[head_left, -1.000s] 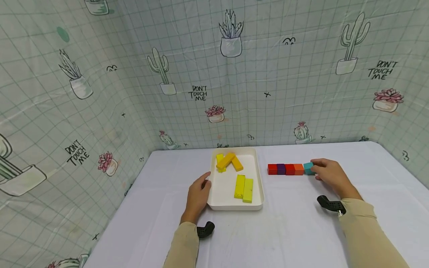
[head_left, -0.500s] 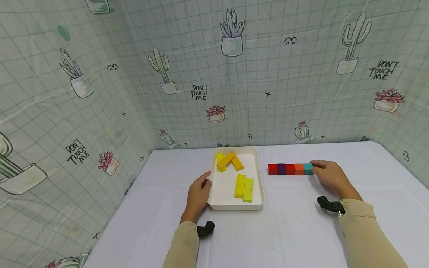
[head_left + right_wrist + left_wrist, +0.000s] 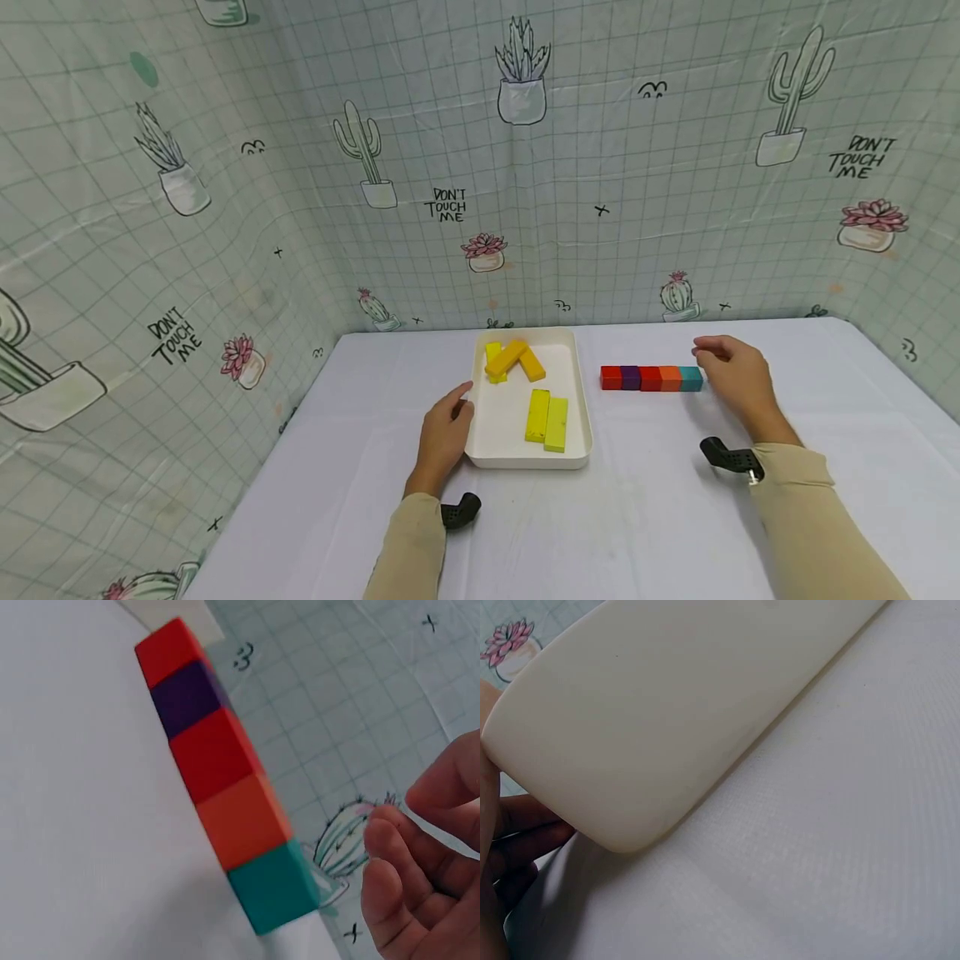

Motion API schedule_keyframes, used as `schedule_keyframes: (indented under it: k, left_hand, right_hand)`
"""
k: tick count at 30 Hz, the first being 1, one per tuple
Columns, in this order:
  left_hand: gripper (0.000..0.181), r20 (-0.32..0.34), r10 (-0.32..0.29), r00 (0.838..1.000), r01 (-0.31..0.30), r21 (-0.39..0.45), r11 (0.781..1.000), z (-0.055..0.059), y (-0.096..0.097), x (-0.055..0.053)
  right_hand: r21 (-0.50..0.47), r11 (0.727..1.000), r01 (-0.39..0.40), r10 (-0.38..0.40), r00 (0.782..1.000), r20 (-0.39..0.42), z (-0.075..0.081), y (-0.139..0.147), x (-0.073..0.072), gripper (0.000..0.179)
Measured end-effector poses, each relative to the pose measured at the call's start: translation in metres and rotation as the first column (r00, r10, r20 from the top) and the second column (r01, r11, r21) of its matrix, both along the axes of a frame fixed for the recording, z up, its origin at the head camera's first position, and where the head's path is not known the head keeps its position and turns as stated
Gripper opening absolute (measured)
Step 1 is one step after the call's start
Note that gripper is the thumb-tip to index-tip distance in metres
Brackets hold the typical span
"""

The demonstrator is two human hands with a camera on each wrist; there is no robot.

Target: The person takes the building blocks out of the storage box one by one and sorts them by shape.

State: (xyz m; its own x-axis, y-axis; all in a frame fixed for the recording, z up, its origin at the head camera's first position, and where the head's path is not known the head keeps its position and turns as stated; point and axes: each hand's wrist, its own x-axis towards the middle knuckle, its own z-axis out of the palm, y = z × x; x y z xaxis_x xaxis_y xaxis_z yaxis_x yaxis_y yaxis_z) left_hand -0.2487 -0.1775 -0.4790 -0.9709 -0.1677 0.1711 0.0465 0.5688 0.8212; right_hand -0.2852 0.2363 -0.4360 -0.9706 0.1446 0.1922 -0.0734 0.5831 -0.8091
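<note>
In the head view, my left hand rests against the left side of a white tray; its fingers lie by the tray wall in the left wrist view. Five-sided contact details are hidden there. To the tray's right, a straight row joins a red cube, a purple cube, another red cube, an orange cube and a teal cube. My right hand hovers by the teal end, apart from it, with loosely bent fingers and nothing held.
Inside the tray lie several blocks: two yellow-green blocks side by side, and an orange-yellow block resting across others near the back. A white cloth covers the table. Behind stands a grid-patterned curtain.
The teal cube, tilted in my right fingers, has been set flush against the orange cube and let go. My right hand has drawn up off it. My left hand stays at the tray.
</note>
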Motion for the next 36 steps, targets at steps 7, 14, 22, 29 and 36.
schedule_keyframes:
  k: [7, 14, 22, 29, 36]
  left_hand:
    - [0.039, 0.002, -0.007, 1.000, 0.007, 0.001, 1.000, 0.000, 0.000, 0.001]
    - [0.040, 0.010, -0.003, 1.000, 0.002, 0.010, 1.000, 0.000, 0.000, 0.000]
    - [0.040, 0.008, -0.004, 1.000, 0.003, 0.006, 1.000, 0.001, 0.000, 0.000]
    - [0.040, -0.004, -0.003, 1.000, 0.003, 0.003, 1.000, 0.002, 0.000, 0.000]
    - [0.039, -0.006, -0.004, 1.000, 0.004, 0.009, 1.000, 0.003, -0.001, 0.001]
  right_hand:
    - [-0.063, 0.956, -0.287, 0.292, 0.951, 0.104, 0.011, -0.035, 0.001, 0.044]
    - [-0.142, 0.896, -0.421, 0.438, 0.890, 0.128, 0.009, -0.072, -0.010, 0.043]
    - [-0.127, 0.843, -0.523, 0.537, 0.832, 0.138, 0.015, -0.115, -0.018, 0.039]
    - [-0.018, 0.807, -0.591, 0.586, 0.795, 0.160, 0.016, -0.146, -0.020, 0.034]
    - [0.118, 0.765, -0.633, 0.601, 0.767, 0.225, 0.015, -0.161, -0.016, 0.036]
